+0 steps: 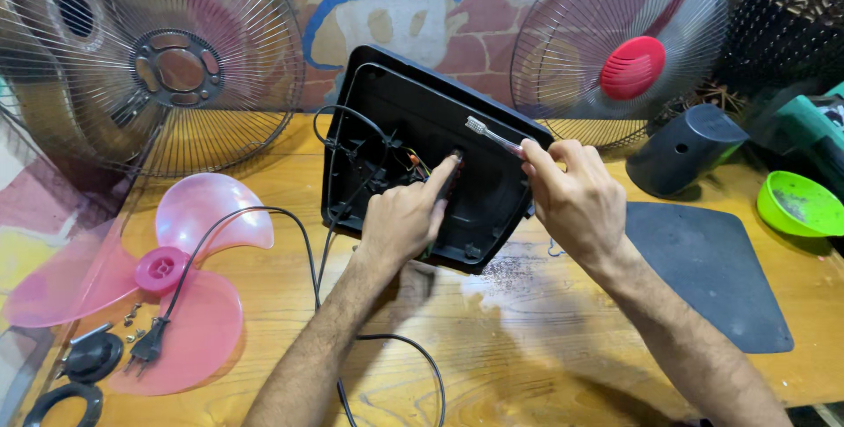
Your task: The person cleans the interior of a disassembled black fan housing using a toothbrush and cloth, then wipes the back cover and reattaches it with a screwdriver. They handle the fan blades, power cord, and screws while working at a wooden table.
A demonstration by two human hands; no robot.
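— On the wooden bench [527, 339], what stood biggest?

— Two wire fan guards: one at far left [149, 58], one with a red hub [620, 58] at back right. Next came the black fan base [422, 154], tipped up on its edge at the bench's middle with its hollow underside facing the person.

— And the hands?

— The left hand [400, 220] was curled around a dark-handled tool, fingers pressed together, its forefinger pointing into the base beside some coloured wires (I couldn't tell what kind of tool it was). The right hand [571, 194] pinched a toothbrush [492, 135] between thumb and fingers, bristles up at the base's upper rim.

— Anything smaller?

— A pink fan blade [189, 304] lay at left, the black power cord [290, 225] crossing it to its plug [148, 346], with small screws [134, 323] just beside.

— What might have gone wrong?

— I'd judge the tilted base could slip and fall flat, since only the hands steadied it. The tool might also nick those wires, and the loose screws could roll away.
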